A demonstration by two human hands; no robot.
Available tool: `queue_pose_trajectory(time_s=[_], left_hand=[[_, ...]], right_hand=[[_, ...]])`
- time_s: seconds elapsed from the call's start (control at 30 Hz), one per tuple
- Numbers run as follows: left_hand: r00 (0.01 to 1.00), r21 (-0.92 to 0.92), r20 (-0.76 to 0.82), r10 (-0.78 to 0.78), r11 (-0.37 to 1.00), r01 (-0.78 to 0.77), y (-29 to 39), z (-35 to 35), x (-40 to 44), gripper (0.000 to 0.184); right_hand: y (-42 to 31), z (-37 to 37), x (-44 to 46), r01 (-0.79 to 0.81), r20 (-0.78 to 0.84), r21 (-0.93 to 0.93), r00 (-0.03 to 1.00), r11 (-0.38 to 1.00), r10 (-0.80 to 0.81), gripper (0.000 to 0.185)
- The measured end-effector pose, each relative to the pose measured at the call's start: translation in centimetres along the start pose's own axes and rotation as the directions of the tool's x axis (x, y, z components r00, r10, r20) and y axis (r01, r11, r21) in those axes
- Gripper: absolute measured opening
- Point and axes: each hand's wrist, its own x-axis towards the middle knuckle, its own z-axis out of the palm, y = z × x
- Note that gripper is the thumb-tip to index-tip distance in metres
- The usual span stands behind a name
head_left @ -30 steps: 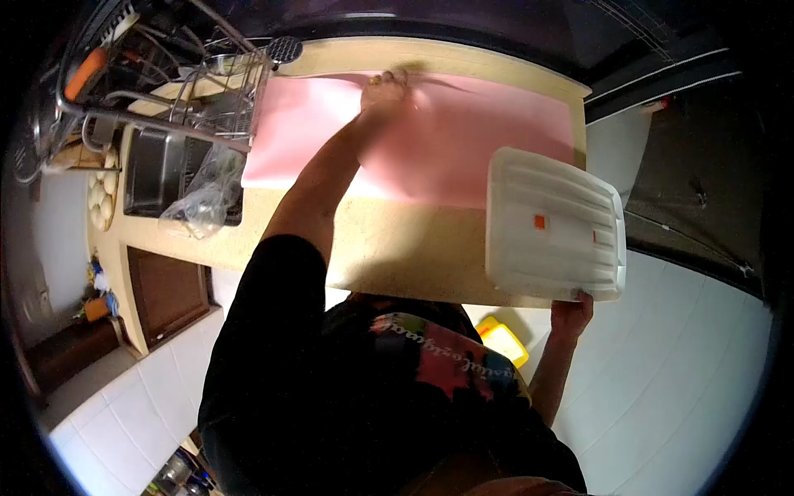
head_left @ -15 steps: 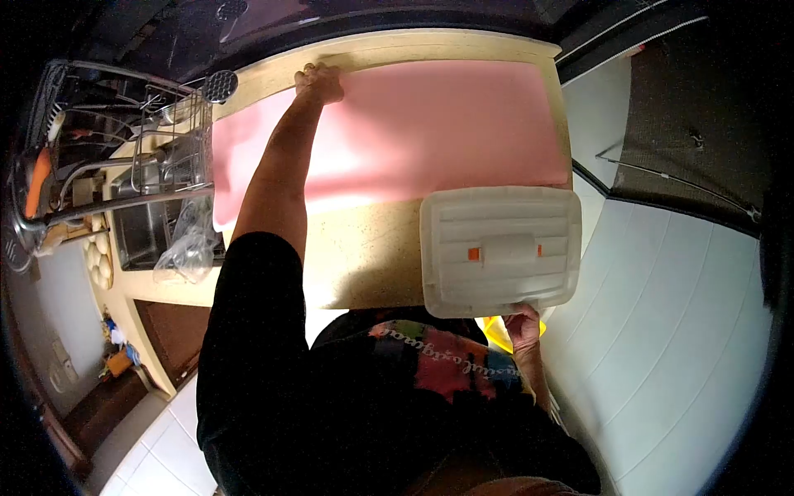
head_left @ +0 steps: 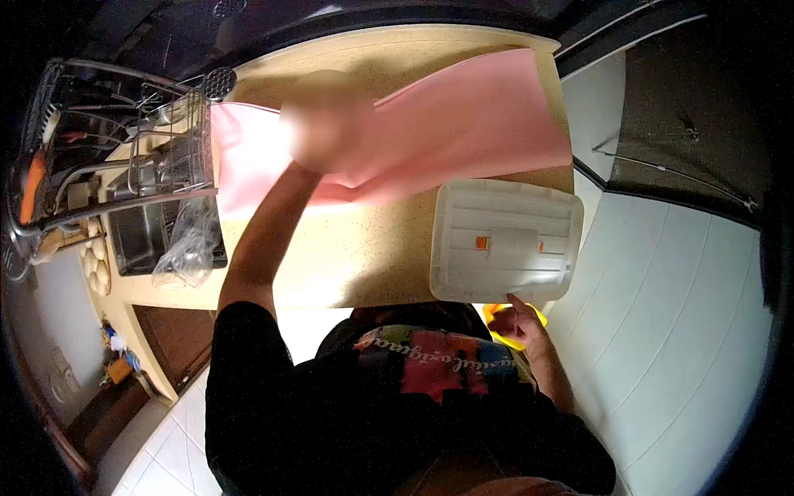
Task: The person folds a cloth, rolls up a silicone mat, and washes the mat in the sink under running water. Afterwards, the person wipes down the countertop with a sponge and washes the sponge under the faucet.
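A pink mat [head_left: 463, 124] lies on the counter, its far edge pulled into a dip and its surface creased. My left hand [head_left: 327, 124] is over that dip, so blurred that its fingers cannot be made out. At the counter's near right corner sits a translucent plastic lid [head_left: 513, 269] with orange clips, perhaps on a box hidden beneath. My right hand [head_left: 523, 324] is at its near edge, the index finger stretched out to touch it. Behind that hand shows a yellow object [head_left: 538, 314], mostly hidden, low beside the counter.
On the left, a metal dish rack [head_left: 174, 140] stands by the sink [head_left: 136, 236]. A crumpled clear plastic bag [head_left: 190, 252] lies over the sink's near edge. Eggs [head_left: 98, 264] sit farther left. A pale wall [head_left: 662, 281] closes off the right.
The mat's far edge has been drawn toward me at my left hand, and the mat has creased. The lid has shifted slightly right and away. My right hand's index finger is now extended.
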Motion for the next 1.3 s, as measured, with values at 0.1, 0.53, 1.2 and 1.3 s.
queue_pose_trajectory(time_s=[0.1,0.53,1.2,1.3], left_hand=[[0.996,-0.027,-0.069,0.048,0.998,-0.05,1.2,-0.9,-0.7,0.015],[0.996,-0.107,0.016,0.093,0.99,-0.091,4.1,-2.5,-1.9,0.017],[0.864,0.079,0.292,-0.41,0.911,0.405,-8.3,-4.0,-15.4,0.041],[0.829,0.333,0.455,-0.325,0.926,0.179,-7.5,-4.2,-16.3,0.053]], right_hand=[[-3.9,-0.3,-1.9,-0.12,-0.057,-0.778,0.991,0.616,0.122,0.053],[-39.4,17.2,6.3,0.566,0.732,-0.615,0.154,-0.548,-0.663,0.064],[-33.8,10.8,0.2,0.243,0.657,-0.665,-0.259,-0.706,-0.708,0.019],[-34.8,8.8,0.7,0.13,0.605,-0.789,0.001,-0.6,-0.796,0.023]])
